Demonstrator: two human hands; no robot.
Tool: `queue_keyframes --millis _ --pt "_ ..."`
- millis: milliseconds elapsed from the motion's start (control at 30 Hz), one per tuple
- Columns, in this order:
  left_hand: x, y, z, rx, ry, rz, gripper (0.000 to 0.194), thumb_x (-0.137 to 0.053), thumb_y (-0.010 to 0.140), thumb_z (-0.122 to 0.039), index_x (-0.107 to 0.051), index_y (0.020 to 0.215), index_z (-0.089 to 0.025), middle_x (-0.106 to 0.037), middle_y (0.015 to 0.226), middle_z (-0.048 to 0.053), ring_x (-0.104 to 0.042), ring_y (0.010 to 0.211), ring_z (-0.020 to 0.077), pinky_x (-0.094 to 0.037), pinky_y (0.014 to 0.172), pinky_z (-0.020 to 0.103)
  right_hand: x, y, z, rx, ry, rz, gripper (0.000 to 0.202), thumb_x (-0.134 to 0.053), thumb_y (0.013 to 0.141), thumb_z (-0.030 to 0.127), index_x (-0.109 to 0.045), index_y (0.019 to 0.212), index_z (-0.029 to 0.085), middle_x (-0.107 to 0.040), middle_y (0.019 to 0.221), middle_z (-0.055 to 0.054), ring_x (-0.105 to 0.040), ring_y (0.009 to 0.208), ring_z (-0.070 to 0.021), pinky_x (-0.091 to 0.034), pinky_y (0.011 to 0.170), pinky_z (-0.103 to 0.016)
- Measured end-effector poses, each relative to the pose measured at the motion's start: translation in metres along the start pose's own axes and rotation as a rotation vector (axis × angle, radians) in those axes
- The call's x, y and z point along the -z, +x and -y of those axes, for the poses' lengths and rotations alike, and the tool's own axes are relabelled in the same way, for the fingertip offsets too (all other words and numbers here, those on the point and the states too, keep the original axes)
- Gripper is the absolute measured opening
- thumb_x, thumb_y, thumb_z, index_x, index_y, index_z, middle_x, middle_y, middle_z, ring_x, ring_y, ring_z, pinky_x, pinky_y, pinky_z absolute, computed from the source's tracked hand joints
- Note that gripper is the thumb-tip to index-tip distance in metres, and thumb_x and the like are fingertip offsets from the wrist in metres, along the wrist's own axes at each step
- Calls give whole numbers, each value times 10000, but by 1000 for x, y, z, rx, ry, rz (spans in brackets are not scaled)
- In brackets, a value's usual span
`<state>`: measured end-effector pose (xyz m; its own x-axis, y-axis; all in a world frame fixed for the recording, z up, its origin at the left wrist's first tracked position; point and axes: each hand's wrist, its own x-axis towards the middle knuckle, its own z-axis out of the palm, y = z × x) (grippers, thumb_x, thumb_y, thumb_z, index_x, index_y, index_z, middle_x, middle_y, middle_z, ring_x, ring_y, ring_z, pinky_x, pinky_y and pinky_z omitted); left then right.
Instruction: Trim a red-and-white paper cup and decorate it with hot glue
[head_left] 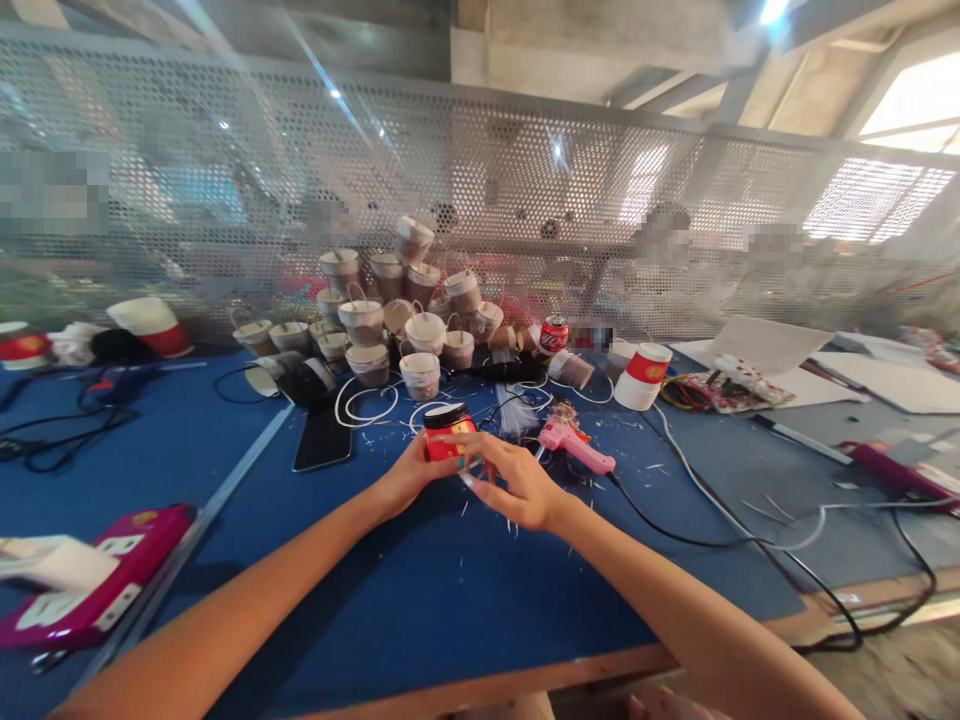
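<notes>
A small red jar (448, 424) with a dark rim and a pale top stands upright near the middle of the blue table (450, 620). My left hand (409, 475) is wrapped round its left and lower side. On its right, my right hand (517, 482) has its fingers bent and apart, the fingertips close to the jar; whether they touch it I cannot tell. A pink glue gun (576, 446) lies just right of my right hand. Behind the jar are several small pale buckets (419, 374) with handles, piled against the mesh.
A black phone (324, 436) lies left of the jar. Red-and-white cups (643, 376), a red can (553, 335) and white cord stand or lie behind. Cables (675, 541) run to the right. Magenta power strips (150, 560) lie at both sides. A perforated metal screen (510, 200) closes the back.
</notes>
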<state>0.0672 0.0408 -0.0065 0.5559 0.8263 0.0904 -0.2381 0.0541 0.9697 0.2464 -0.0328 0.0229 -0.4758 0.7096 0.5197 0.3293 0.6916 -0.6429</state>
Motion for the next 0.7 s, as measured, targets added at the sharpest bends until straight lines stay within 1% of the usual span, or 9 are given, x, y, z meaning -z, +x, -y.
queue_keyframes --millis 33,100,200,267,333,400,467,600,700 --pt "-1 0 -1 -4 4 -8 383 -797 600 -184 -675 963 -165 -719 926 60 -649 893 213 -467 840 325 0 1 0 -11 -10 -3 173 -423 862 307 -487 997 221 -541 1268 -82 -561 902 -179 -475 689 -293" --pt "-3 -1 -3 8 -10 -23 359 -789 614 -183 -683 957 -175 -721 918 49 -649 889 205 -467 843 314 0 1 -2 -42 -10 -48 172 -422 869 324 -481 995 221 -541 1272 -77 -549 783 -152 -464 682 -298" --pt "-2 -1 -5 26 -87 -29 407 -769 639 -166 -663 1031 -199 -715 995 49 -645 947 206 -460 889 325 4 -3 -11 -107 41 -157 158 -426 881 354 -474 945 218 -559 1241 -75 -473 609 -107 -441 629 -294" --pt "0 0 -5 32 -135 -57 454 -775 629 -158 -645 1061 -210 -712 1018 48 -644 970 209 -456 911 339 7 -6 -17 -141 94 -255 168 -421 884 379 -460 892 215 -576 1195 -78 -461 585 -103 -433 593 -288" --pt "1 1 -5 52 -143 -104 460 -790 604 -160 -649 1038 -211 -717 994 45 -651 958 213 -463 899 346 10 -9 -22 -142 125 -354 192 -418 877 404 -444 846 216 -588 1138 -81 -484 611 -115 -434 570 -284" --pt "2 1 -5 79 -117 -136 441 -799 591 -169 -658 1007 -204 -721 969 45 -654 941 215 -469 873 344 11 -11 -23 -117 132 -393 199 -416 872 411 -439 832 217 -586 1120 -85 -495 631 -122 -437 563 -283" --pt "1 1 -5 89 -73 -145 446 -798 595 -182 -653 1017 -200 -717 974 45 -648 936 211 -466 856 337 9 -11 -20 -66 132 -328 197 -421 866 407 -447 848 213 -576 1155 -94 -483 612 -114 -435 559 -283" --pt "-1 0 -4 65 19 -112 448 -805 594 -243 -653 1010 -175 -705 982 51 -621 948 216 -441 867 344 3 -5 -11 8 61 -79 163 -451 857 357 -470 908 203 -549 1245 -100 -454 572 -95 -421 560 -275" --pt "-2 0 -4 19 59 -57 419 -805 594 -274 -665 973 -161 -706 930 40 -616 919 210 -431 871 337 0 -2 -6 0 14 -11 166 -467 854 303 -469 992 209 -539 1268 -87 -460 580 -91 -415 571 -266"
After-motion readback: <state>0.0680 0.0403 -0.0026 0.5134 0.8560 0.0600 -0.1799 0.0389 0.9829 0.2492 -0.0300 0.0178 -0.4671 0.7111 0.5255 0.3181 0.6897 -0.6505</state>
